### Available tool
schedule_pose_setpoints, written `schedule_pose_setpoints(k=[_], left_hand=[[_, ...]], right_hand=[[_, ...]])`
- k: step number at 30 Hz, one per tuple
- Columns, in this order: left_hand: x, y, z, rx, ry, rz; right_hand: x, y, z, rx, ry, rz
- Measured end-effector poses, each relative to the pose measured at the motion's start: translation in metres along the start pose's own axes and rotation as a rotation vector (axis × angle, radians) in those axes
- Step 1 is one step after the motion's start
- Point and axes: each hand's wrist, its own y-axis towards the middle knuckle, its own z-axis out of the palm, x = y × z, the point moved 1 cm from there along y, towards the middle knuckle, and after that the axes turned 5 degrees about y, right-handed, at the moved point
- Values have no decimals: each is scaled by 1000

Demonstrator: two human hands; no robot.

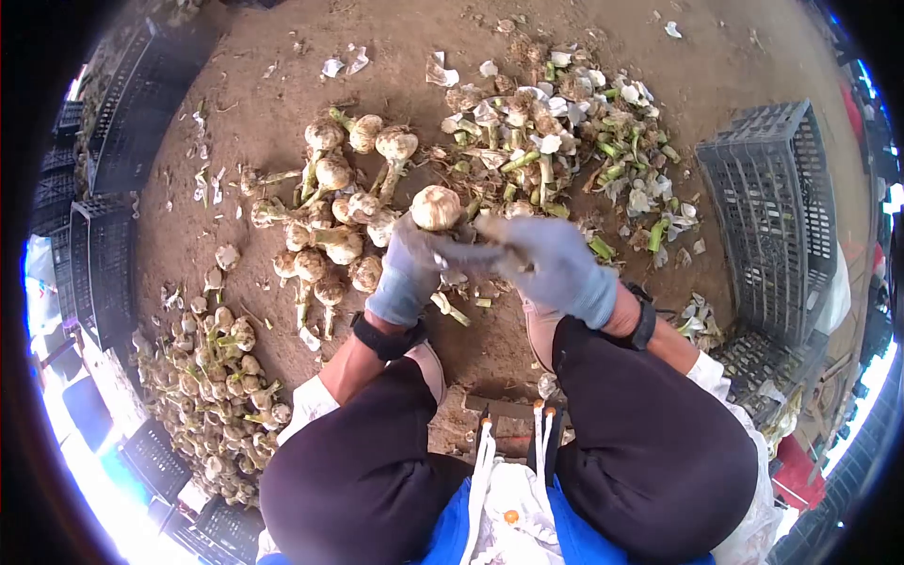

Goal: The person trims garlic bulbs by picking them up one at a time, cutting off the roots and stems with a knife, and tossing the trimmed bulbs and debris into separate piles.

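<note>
Both my hands wear grey-blue gloves and work over bare earth between my knees. My left hand (pixel 407 273) grips a garlic bulb (pixel 436 207) from below, bulb end up. My right hand (pixel 557 266) is closed around something narrow that meets the bulb's stem; the item in it is too blurred to identify. To the left of my left hand lies a loose group of untrimmed garlic bulbs with stems (pixel 330 202). A heap of cut green stems and papery skins (pixel 565 132) lies beyond my right hand.
A dark plastic crate (pixel 774 212) stands at the right. More dark crates (pixel 104 254) line the left side. A large pile of garlic bulbs (pixel 217 395) lies at lower left. My knees in dark trousers (pixel 650 443) fill the bottom.
</note>
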Motion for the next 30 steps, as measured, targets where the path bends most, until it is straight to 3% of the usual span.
schedule_pose_setpoints(k=[2, 4, 6, 7, 8, 10, 12, 14, 15, 16, 18, 20, 21, 22, 23, 24, 25, 26, 27, 28, 30], left_hand=[[2, -3, 6, -142, 71, -113], [7, 1, 15, -170, 98, -86], [-10, 7, 23, -147, 560, 469], [-26, 2, 30, -96, 24, -134], [-23, 1, 32, -93, 23, -137], [-16, 1, 31, -87, 126, 47], [-7, 3, 30, -50, 42, -36], [-4, 9, 31, -113, 448, 456], [-12, 2, 35, -45, 273, 106], [-10, 1, 38, -90, 206, -62], [-25, 1, 37, -75, -232, -153], [-31, -7, 37, -104, 40, 182], [-35, -5, 31, -103, 9, 96], [-36, 0, 28, -89, -32, 14], [-15, 7, 28, -169, 181, 109], [-14, 8, 32, -86, 265, -39], [-13, 10, 36, -74, 606, 102], [-11, 12, 41, -63, 948, 246], [-19, 15, 44, 1, 999, 207], [-20, 18, 43, 3, 1003, 214], [-21, 19, 28, -449, 567, 290]], right_hand=[[-14, 0, -6, -74, -150, 5], [-15, 1, -5, -12, -337, 10], [-13, 1, -5, -4, -364, -4], [-10, 2, -5, 26, -420, -6], [-9, 2, -6, 60, -474, -8], [-13, 0, -6, 104, -498, 8], [-24, -5, -4, 33, -433, -102], [-35, -6, -4, 4, -435, -110], [-40, -11, -3, -27, -433, -107], [-47, -16, -1, -23, -431, -98], [-67, -26, -7, -82, -274, -6], [-112, -38, -38, 78, -445, 648], [-110, -40, -39, 74, -449, 643], [-105, -49, -43, -26, -218, 629], [-98, -59, -48, -131, 8, 606], [-69, -47, -40, -6, -63, 282], [-54, -39, -24, 14, 420, 406], [-29, -26, -16, 112, 415, 531], [-36, -28, 3, 42, 235, 375], [-49, -30, 7, 35, 233, 372], [-50, -19, 5, -86, 721, 607]])
